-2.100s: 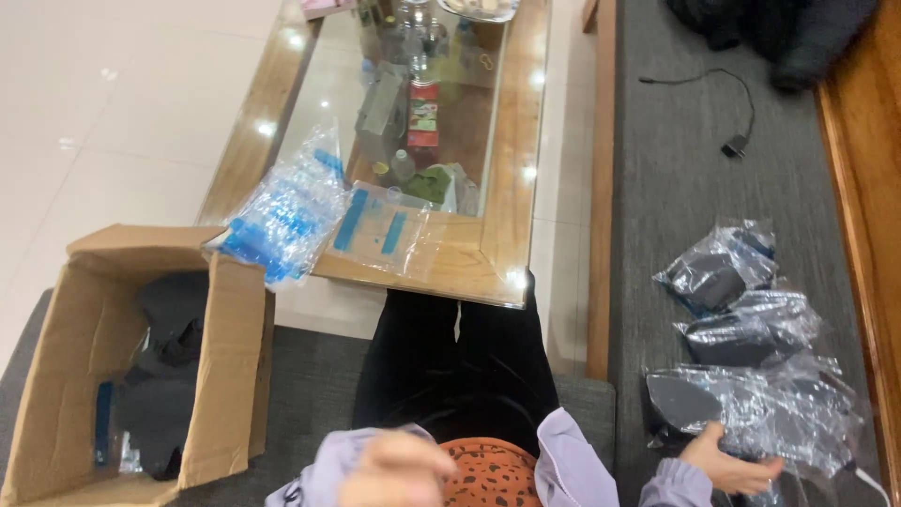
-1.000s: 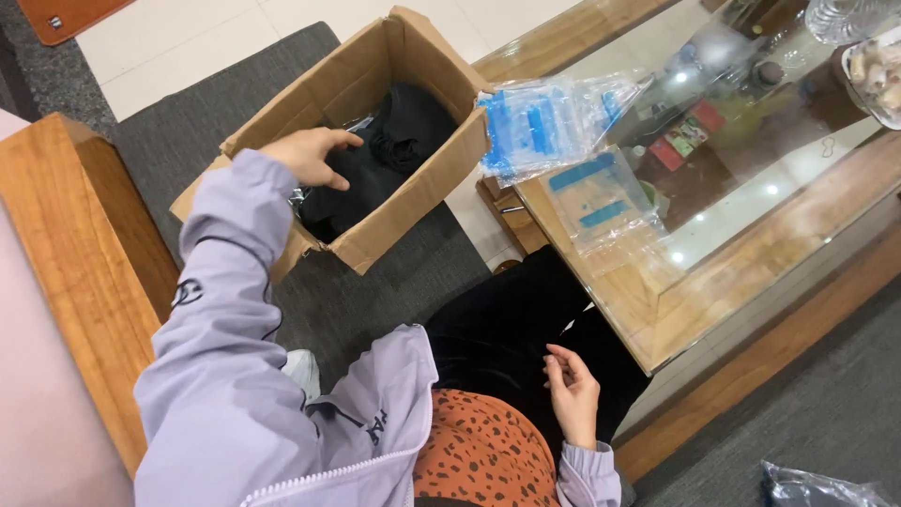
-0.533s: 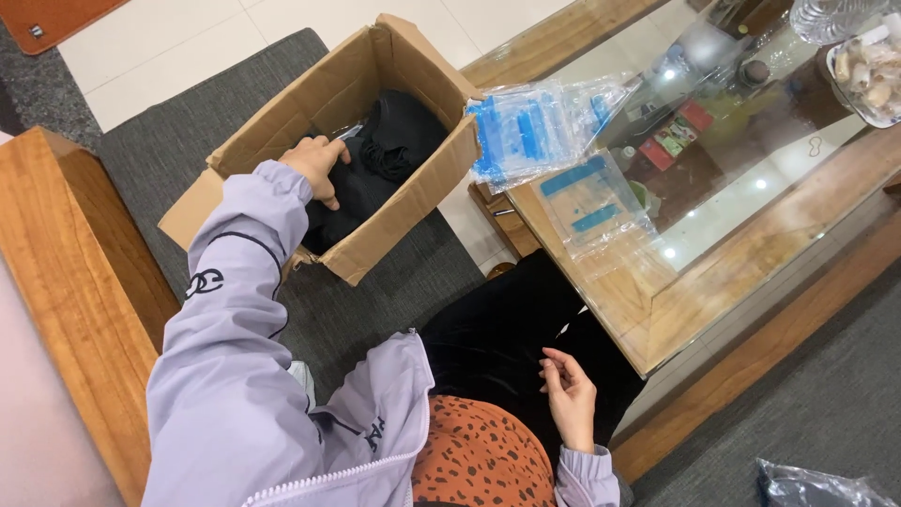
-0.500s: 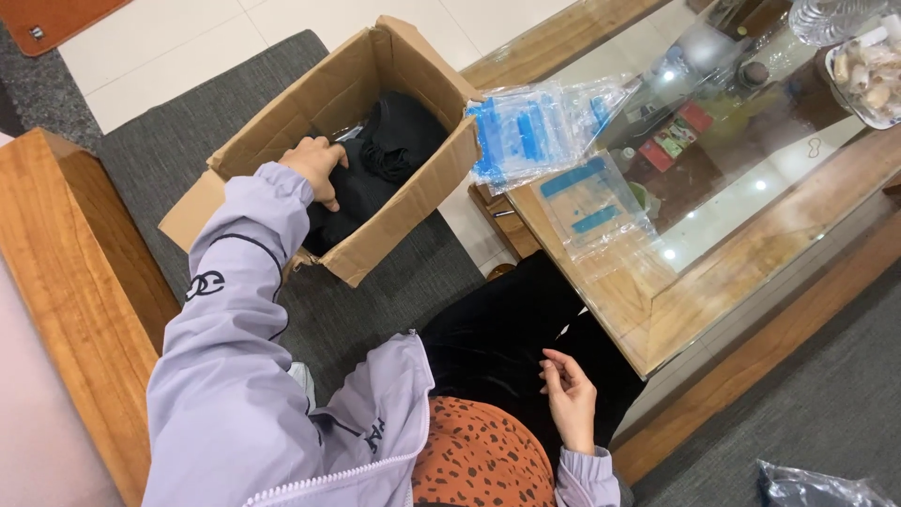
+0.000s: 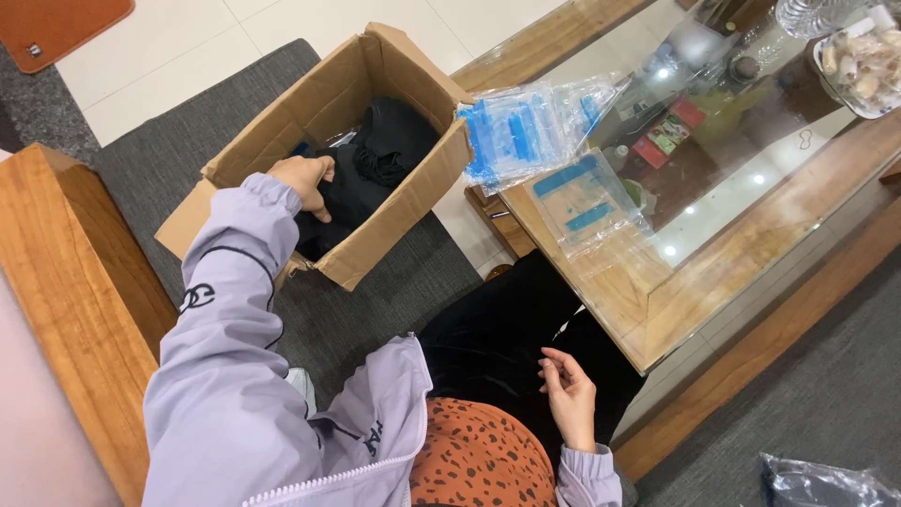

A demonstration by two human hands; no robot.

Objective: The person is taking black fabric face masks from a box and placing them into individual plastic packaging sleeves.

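Observation:
My left hand [image 5: 305,178] reaches into an open cardboard box [image 5: 404,211] on the grey rug. Its fingers curl onto a black garment [image 5: 380,150] lying among more dark cloth inside the box. The lilac sleeve of that arm covers the box's near left corner. Resting over my black-trousered lap, my right hand [image 5: 568,390] has loosely bent fingers spread apart and nothing in it.
A glass-topped wooden table [image 5: 751,244] stands to the right. On its near corner lie a pile of clear bags with blue strips [image 5: 526,127] and one flat bag [image 5: 582,197]. A bowl [image 5: 863,61] is far right. A wooden armrest [image 5: 75,282] is at left, a packed bag [image 5: 826,483] bottom right.
The view has swung left from the packed bags to the box. My left hand went into the box and sank a little deeper; my right hand left the bags and rests on my lap.

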